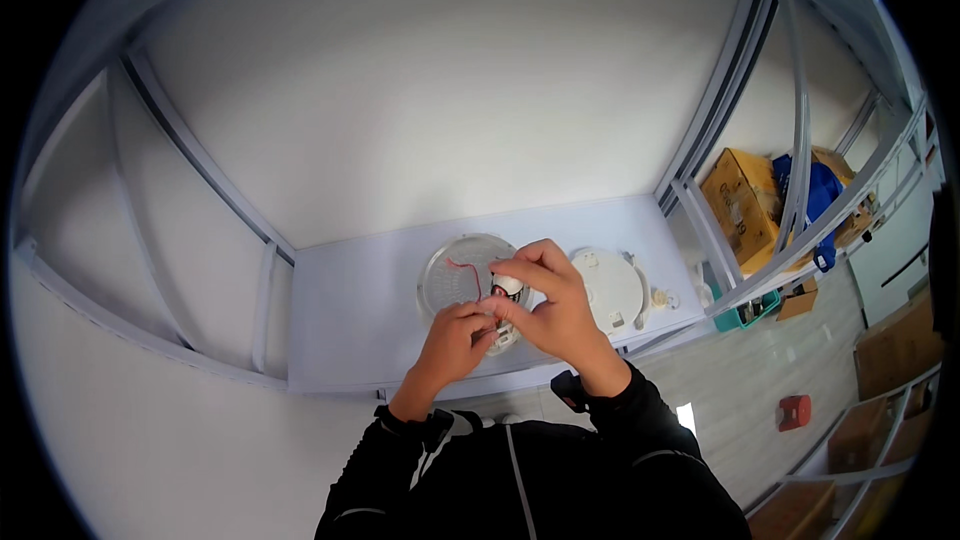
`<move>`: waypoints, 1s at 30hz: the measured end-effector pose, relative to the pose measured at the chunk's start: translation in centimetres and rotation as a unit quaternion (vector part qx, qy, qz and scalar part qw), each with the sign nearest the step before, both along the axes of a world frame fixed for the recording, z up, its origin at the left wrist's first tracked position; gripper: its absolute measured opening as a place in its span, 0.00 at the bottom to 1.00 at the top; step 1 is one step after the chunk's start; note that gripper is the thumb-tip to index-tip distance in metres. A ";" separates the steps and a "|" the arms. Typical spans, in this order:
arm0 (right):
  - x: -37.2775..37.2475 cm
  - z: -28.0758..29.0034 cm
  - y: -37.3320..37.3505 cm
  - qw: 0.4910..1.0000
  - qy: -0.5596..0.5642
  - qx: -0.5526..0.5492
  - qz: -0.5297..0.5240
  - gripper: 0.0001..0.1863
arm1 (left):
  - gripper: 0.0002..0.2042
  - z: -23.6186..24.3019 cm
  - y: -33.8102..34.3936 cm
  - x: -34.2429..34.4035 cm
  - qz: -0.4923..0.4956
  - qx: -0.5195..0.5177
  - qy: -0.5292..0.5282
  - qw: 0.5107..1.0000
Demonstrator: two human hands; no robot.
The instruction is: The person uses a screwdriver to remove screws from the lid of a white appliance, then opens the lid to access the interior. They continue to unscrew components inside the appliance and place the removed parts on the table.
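So there's the bench [340, 315], a round dish [422, 285] on it, then a white disc [605, 290] just beside. Left hand [453, 343] has bunched fingertips, can't tell on what; right hand [556, 308] pinches a small white piece [507, 285] over the dish. Looks like wiring to me, needing steady fingers next. Red wire's [477, 278] lower end is hidden.
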State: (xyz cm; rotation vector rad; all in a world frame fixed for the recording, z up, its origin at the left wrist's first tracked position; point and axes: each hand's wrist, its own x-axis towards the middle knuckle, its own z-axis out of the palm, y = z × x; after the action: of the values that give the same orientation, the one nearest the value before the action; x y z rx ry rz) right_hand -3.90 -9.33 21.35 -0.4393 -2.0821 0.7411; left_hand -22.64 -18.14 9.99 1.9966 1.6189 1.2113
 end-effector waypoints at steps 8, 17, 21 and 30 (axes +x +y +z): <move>-0.8 0.9 -0.4 0.997 0.072 -0.011 0.037 0.26 | 0.06 -0.3 0.3 -0.1 0.001 -0.025 0.001 1.000; -0.9 0.6 -0.5 0.996 0.062 -0.059 0.028 0.27 | 0.07 0.9 0.1 0.2 0.011 -0.024 -0.002 1.000; -0.8 1.1 -0.4 0.996 0.041 -0.034 0.071 0.28 | 0.08 0.7 0.5 0.2 0.004 -0.043 0.014 0.999; -0.5 1.6 -0.4 0.999 -0.027 -0.008 0.025 0.24 | 0.07 2.4 0.5 0.5 -0.011 -0.048 0.047 0.998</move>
State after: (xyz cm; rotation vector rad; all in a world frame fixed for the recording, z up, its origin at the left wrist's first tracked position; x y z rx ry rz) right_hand -4.40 -9.77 22.92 -0.4210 -2.1454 0.7850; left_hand -22.13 -17.67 12.41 2.0341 1.6620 1.0266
